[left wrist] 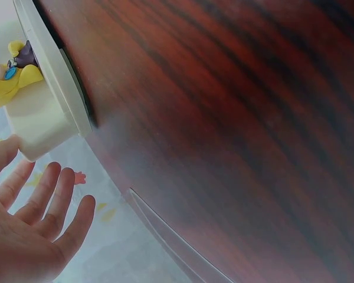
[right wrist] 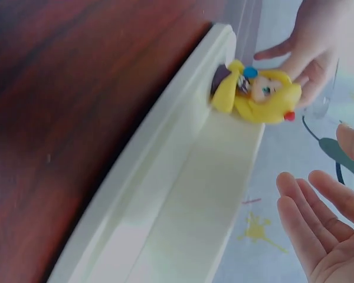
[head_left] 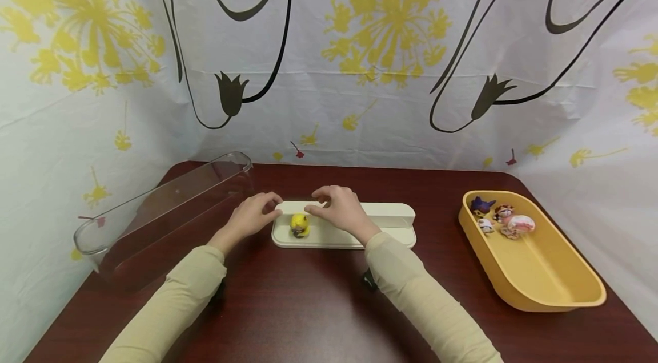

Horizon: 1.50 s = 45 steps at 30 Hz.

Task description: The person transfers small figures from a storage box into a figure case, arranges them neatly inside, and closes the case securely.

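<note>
A small figurine with long yellow hair [head_left: 300, 225] stands upright near the left end of a cream stepped display base [head_left: 334, 240]. My left hand [head_left: 253, 216] is at the base's left end, fingers loosely bent and holding nothing. In the left wrist view a fingertip lies at the base's corner; whether it touches, I cannot tell. My right hand [head_left: 340, 210] hovers over the base's raised back step, right of the figurine. Its fingers are relaxed, with nothing between them. The right wrist view shows the figurine's face and blue brooch [right wrist: 250, 72].
To the left a long clear plastic cover [head_left: 169, 203] lies on the dark red wooden table [head_left: 308, 317]. A yellow tray [head_left: 545, 271] on the right holds several small figurines [head_left: 518, 225] at its far end. A patterned curtain [head_left: 288, 55] hangs behind the table.
</note>
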Motion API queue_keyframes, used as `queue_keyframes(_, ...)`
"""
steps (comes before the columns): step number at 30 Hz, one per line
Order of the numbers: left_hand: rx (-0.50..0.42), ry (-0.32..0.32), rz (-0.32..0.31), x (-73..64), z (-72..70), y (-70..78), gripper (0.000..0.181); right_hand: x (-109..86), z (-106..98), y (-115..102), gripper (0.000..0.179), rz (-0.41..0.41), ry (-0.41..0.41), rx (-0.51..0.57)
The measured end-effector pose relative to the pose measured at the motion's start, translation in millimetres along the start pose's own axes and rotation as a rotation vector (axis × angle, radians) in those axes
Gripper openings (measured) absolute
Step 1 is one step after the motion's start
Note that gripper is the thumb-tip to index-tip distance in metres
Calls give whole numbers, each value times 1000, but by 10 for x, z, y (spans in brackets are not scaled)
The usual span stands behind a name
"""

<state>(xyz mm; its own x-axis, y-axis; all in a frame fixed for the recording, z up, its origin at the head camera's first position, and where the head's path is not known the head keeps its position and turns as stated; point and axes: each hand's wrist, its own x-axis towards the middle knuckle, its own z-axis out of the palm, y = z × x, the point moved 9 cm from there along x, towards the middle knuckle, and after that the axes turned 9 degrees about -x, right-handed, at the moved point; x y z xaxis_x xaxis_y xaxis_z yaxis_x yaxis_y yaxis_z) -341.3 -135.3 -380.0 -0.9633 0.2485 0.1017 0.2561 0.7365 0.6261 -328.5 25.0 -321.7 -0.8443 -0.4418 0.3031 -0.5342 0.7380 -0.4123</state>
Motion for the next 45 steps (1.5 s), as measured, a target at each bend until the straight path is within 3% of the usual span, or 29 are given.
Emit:
queue_keyframes(31, 4, -3, -14, -6, 5, 3, 25, -191, -771, 758, 39, 152, -76, -203)
queue_keyframes(45, 14, -7, -10, 2, 9, 6, 26, -338, -1155, 1093, 43, 181, -42, -267)
